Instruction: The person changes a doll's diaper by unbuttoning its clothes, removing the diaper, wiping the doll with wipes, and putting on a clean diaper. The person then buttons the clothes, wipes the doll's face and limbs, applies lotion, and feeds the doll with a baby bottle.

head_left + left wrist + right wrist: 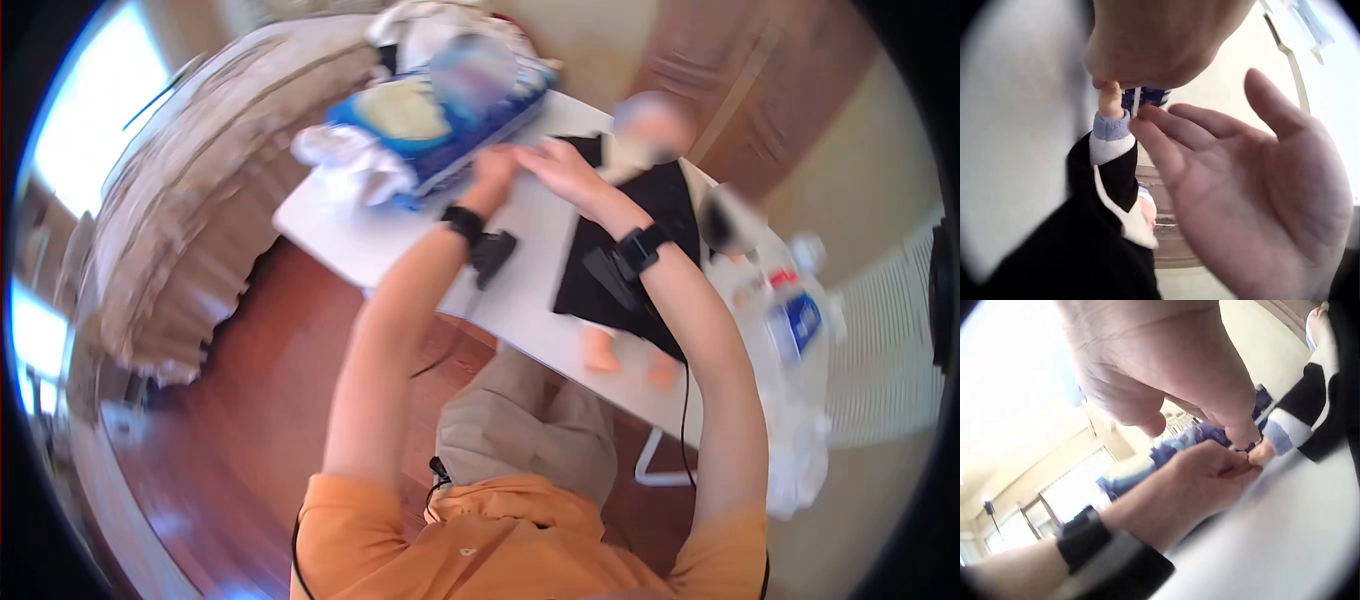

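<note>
A doll in a black garment [630, 250] lies on the white table, its bare feet [600, 350] toward the near edge. Its arm stretches out, with a pale blue cuff [1112, 127] and a small hand [1110, 100]. My left hand [492, 178] [1160, 37] [1179, 487] pinches the doll's small hand [1262, 454] at the fingertips. Beside it is my right hand [575, 180] [1254, 181] [1160, 356], palm showing and fingers extended close to the cuff in the left wrist view. Whether its fingertips touch the doll is unclear.
A blue package [430, 120] with white crumpled material [350, 165] lies just beyond my left hand. At the right stands a clear plastic item with a blue label [797, 322], blurred. A ruffled beige cover [190, 230] is at the left of the table [335, 235].
</note>
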The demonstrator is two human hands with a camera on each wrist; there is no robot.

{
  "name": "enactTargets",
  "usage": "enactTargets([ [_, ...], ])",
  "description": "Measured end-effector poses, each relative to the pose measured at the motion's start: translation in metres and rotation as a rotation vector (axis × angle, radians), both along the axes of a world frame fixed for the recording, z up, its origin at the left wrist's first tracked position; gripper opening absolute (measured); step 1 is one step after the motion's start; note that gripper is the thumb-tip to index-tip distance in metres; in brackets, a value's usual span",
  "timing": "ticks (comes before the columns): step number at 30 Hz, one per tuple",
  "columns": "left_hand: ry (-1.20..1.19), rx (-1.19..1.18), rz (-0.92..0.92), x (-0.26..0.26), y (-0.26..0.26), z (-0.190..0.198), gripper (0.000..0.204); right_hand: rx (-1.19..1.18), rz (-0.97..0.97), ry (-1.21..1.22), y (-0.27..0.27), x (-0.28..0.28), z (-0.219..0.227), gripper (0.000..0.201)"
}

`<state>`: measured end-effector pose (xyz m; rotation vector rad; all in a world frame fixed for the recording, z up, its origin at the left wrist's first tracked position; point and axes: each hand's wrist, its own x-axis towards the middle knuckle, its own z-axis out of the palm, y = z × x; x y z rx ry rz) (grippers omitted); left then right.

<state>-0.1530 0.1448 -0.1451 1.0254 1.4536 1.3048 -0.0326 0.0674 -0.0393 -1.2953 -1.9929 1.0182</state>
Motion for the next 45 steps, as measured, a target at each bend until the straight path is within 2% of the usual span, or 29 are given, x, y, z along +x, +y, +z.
enactTargets([
  [2, 0.126, -0.001, 0.054, 0.009, -0.016, 0.021, 0.038, 0.06, -0.065, 0.054, -0.016, 0.038, 0.019, 0.034],
  [3, 0.279, 0.159, 0.077, 0.014, 0.009, 0.001, 0.032, 0.13, -0.171, 0.149, -0.033, 0.059, 0.031, 0.037],
  [5, 0.443, 0.446, 0.172, 0.048, -0.012, 0.034, 0.039, 0.513, -0.332, 0.013, -0.055, 0.121, 0.046, 0.048],
  [7, 0.407, 0.413, -0.038, 0.085, -0.035, 0.08, 0.042, 0.693, -0.755, -0.218, -0.079, 0.175, 0.062, 0.056],
  [9, 0.338, 0.372, -0.29, 0.126, -0.054, 0.115, 0.033, 0.728, -1.054, 0.165, -0.095, 0.229, 0.048, 0.047],
  [10, 0.377, 0.428, -0.391, 0.148, -0.063, 0.128, 0.029, 0.663, -1.1, 0.208, -0.098, 0.267, 0.031, 0.047],
  [11, 0.429, 0.559, -0.393, 0.171, -0.076, 0.137, 0.028, 0.595, -1.146, 0.258, -0.1, 0.294, 0.021, 0.046],
  [13, 0.232, 0.508, -0.581, 0.216, -0.084, 0.142, 0.025, 0.519, -1.082, 0.396, -0.14, 0.278, 0.028, 0.037],
  [15, 0.277, 0.501, -0.659, 0.255, -0.093, 0.142, 0.025, 0.329, -1.175, 0.276, -0.139, 0.299, -0.002, 0.032],
  [17, 0.087, 0.385, -0.908, 0.293, -0.095, 0.124, 0.019, 0.36, -1.152, 0.198, -0.127, 0.311, -0.037, 0.032],
  [18, 0.174, 0.358, -0.979, 0.304, -0.1, 0.12, 0.02, 0.383, -1.127, 0.111, -0.121, 0.313, -0.046, 0.031],
  [19, 0.301, 0.264, -0.953, 0.31, -0.114, 0.124, 0.022, 0.395, -1.128, 0.124, -0.116, 0.312, -0.049, 0.031],
  [21, 0.399, 0.396, -0.921, 0.323, -0.121, 0.115, 0.025, 0.292, -1.154, -0.029, -0.111, 0.31, -0.054, 0.033],
  [23, 0.373, 0.373, -0.85, 0.334, -0.127, 0.108, 0.024, 0.35, -1.054, -0.085, -0.112, 0.313, -0.055, 0.032],
  [25, 0.343, 0.343, -0.759, 0.342, -0.12, 0.097, 0.024, 0.399, -1.049, -0.382, -0.112, 0.308, -0.045, 0.029],
  [26, 0.201, 0.183, -0.792, 0.346, -0.115, 0.09, 0.026, 0.367, -1.001, -0.507, -0.116, 0.305, -0.034, 0.023],
  [27, 0.058, 0.029, -0.82, 0.347, -0.109, 0.088, 0.028, 0.376, -0.992, -0.494, -0.123, 0.296, -0.017, 0.023],
  [28, -0.114, -0.14, -0.81, 0.342, -0.111, 0.094, 0.024, 0.389, -0.876, -0.704, -0.131, 0.289, -0.001, 0.021],
  [29, -0.103, -0.138, -0.804, 0.337, -0.114, 0.098, 0.024, 0.398, -0.754, -0.91, -0.134, 0.285, 0.005, 0.02],
  [30, -0.275, -0.177, -0.775, 0.338, -0.115, 0.097, 0.02, 0.556, -0.713, -1.007, -0.131, 0.287, 0.004, 0.016],
  [31, -0.45, -0.215, -0.739, 0.338, -0.115, 0.096, 0.017, 0.558, -0.709, -1.001, -0.126, 0.289, 0.004, 0.016],
  [33, -0.419, -0.197, -0.652, 0.342, -0.115, 0.093, 0.014, 0.597, -0.589, -1.259, -0.118, 0.285, 0.011, 0.01],
  [34, -0.39, -0.181, -0.573, 0.343, -0.114, 0.091, 0.011, 0.598, -0.581, -1.258, -0.117, 0.278, 0.015, 0.01],
  [36, -0.374, -0.181, -0.529, 0.342, -0.11, 0.087, 0.014, 0.513, -0.64, -1.505, -0.116, 0.267, 0.021, 0.005],
  [38, -0.358, -0.182, -0.484, 0.343, -0.11, 0.088, 0.018, 0.508, -0.656, -1.454, -0.107, 0.272, 0.015, 0.008],
  [40, 0.037, -0.074, -0.311, 0.337, -0.117, 0.099, 0.027, 0.507, -0.657, -1.393, -0.105, 0.274, 0.013, 0.01],
  [42, -0.028, 0.074, -0.414, 0.333, -0.118, 0.099, 0.03, 0.601, -0.649, -0.955, -0.115, 0.277, 0.016, 0.013],
  [43, -0.001, 0.125, -0.469, 0.331, -0.121, 0.104, 0.029, 0.6, -0.629, -0.953, -0.115, 0.279, 0.013, 0.013],
  [45, 0.076, 0.198, -0.505, 0.335, -0.124, 0.108, 0.025, 0.434, -0.859, -0.789, -0.115, 0.284, 0.009, 0.018],
])
